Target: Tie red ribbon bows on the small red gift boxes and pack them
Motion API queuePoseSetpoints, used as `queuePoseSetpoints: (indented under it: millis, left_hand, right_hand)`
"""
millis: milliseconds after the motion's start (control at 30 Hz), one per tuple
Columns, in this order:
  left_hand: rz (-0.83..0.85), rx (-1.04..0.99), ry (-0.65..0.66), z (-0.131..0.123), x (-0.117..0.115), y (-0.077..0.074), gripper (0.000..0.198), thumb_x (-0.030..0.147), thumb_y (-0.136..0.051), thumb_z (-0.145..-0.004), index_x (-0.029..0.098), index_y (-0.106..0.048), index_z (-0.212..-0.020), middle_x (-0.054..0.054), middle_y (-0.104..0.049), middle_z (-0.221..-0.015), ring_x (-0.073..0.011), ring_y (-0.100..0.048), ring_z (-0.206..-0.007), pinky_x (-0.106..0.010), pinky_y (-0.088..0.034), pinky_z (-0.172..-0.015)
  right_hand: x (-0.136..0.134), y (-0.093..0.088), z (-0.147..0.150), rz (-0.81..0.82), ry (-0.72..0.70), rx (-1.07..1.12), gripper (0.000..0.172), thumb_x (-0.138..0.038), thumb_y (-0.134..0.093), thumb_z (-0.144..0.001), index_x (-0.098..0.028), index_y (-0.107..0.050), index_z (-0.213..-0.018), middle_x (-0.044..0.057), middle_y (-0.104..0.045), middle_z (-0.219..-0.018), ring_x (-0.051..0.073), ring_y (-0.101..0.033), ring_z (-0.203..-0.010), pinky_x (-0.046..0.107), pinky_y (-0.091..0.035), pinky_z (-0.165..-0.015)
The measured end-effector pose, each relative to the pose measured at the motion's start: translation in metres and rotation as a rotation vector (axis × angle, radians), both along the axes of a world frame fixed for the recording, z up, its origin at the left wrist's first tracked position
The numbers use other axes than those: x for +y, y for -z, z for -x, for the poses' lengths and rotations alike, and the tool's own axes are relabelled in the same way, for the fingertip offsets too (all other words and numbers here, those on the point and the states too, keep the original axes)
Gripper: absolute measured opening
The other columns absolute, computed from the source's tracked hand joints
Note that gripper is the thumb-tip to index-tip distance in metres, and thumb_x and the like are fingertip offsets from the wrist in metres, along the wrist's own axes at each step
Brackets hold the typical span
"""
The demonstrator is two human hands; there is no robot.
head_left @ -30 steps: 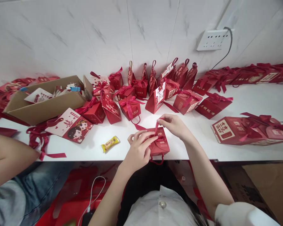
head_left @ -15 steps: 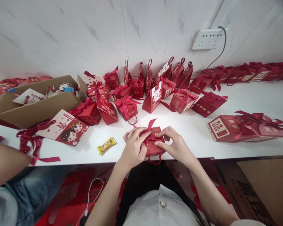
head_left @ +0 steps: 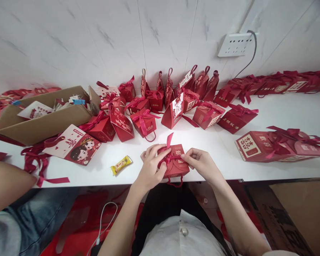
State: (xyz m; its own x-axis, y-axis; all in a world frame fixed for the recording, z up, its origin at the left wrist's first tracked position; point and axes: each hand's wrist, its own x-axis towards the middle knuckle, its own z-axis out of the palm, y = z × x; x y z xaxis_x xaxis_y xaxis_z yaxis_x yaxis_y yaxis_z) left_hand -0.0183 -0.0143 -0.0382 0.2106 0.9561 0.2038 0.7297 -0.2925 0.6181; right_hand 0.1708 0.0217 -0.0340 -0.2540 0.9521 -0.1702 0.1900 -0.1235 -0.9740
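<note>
A red gift box with a cord handle lies at the front edge of the white table. Across its top runs a red ribbon, one end of which sticks up towards the wall. My left hand is closed over the ribbon's knot, its fingers along the box's left side. At the right side of the box, my right hand pinches another length of the ribbon between thumb and fingertips. The knot is partly hidden under my left fingers. A small yellow wrapped snack lies left of my left hand.
Several red boxes with bows stand behind, towards the wall. To the left are an open cardboard carton and a printed card box. A long red box lies at right. Another person's arm rests at far left.
My right hand has moved slightly right, away from the knot, drawing the ribbon out across the box. More of the box top shows. My left hand stays in place.
</note>
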Motion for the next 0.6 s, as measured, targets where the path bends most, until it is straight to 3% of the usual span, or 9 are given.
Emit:
queuePoseSetpoints:
  millis: [200,300,367,433,500,600]
  left_hand:
    - [-0.04,-0.128,-0.001,0.005,-0.002,0.007,0.046,0.018,-0.041,-0.085,0.027,-0.047,-0.129,-0.006,-0.037,-0.141,-0.0249,-0.03,-0.132,-0.045,-0.024,-0.108]
    - [-0.153,-0.282,-0.151,0.01,-0.007,0.012,0.05,0.027,-0.047,-0.083,0.022,-0.038,-0.133,-0.01,-0.035,-0.14,-0.0256,-0.031,-0.131,-0.042,-0.03,-0.104]
    - [-0.15,-0.376,-0.28,0.013,-0.011,0.013,0.04,0.031,-0.05,-0.081,0.019,-0.045,-0.119,-0.01,-0.048,-0.122,-0.0237,-0.045,-0.114,-0.037,-0.038,-0.093]
    - [0.01,-0.419,-0.33,0.015,-0.015,0.012,0.018,0.035,-0.05,-0.081,0.019,-0.051,-0.089,-0.003,-0.054,-0.089,-0.0185,-0.052,-0.086,-0.03,-0.041,-0.076]
    - [0.204,-0.444,-0.309,0.014,-0.017,0.01,0.027,0.04,-0.047,-0.083,0.02,-0.043,-0.066,0.002,-0.044,-0.065,-0.0139,-0.044,-0.065,-0.026,-0.037,-0.063]
    - [0.325,-0.525,-0.252,0.011,-0.017,0.009,0.037,0.043,-0.046,-0.085,0.019,-0.035,-0.058,0.004,-0.034,-0.058,-0.0115,-0.036,-0.058,-0.025,-0.032,-0.059]
  right_hand:
    - [-0.005,-0.004,0.0,0.0,-0.033,-0.065,0.042,-0.061,-0.059,-0.073,-0.02,-0.052,-0.067,-0.006,-0.046,-0.047,0.009,-0.039,-0.042,0.024,-0.032,-0.044]
    - [-0.009,-0.002,-0.002,-0.073,-0.041,-0.114,0.035,-0.054,-0.06,-0.075,-0.02,-0.054,-0.071,-0.003,-0.051,-0.057,0.011,-0.043,-0.049,0.025,-0.034,-0.048]
    - [-0.01,0.0,-0.004,-0.1,-0.061,-0.134,0.029,-0.047,-0.062,-0.076,-0.019,-0.055,-0.073,-0.001,-0.055,-0.063,0.012,-0.047,-0.056,0.026,-0.037,-0.053]
    - [-0.009,0.003,-0.005,-0.121,-0.076,-0.143,0.026,-0.045,-0.061,-0.078,-0.019,-0.055,-0.073,-0.001,-0.055,-0.065,0.013,-0.048,-0.06,0.026,-0.038,-0.058]
    - [-0.008,0.004,-0.005,-0.126,-0.081,-0.145,0.028,-0.045,-0.058,-0.079,-0.019,-0.054,-0.07,-0.002,-0.052,-0.062,0.012,-0.046,-0.059,0.026,-0.036,-0.057]
    - [-0.006,0.004,-0.003,-0.081,-0.072,-0.101,0.034,-0.051,-0.058,-0.078,-0.02,-0.051,-0.065,-0.004,-0.046,-0.056,0.011,-0.04,-0.053,0.025,-0.03,-0.051]
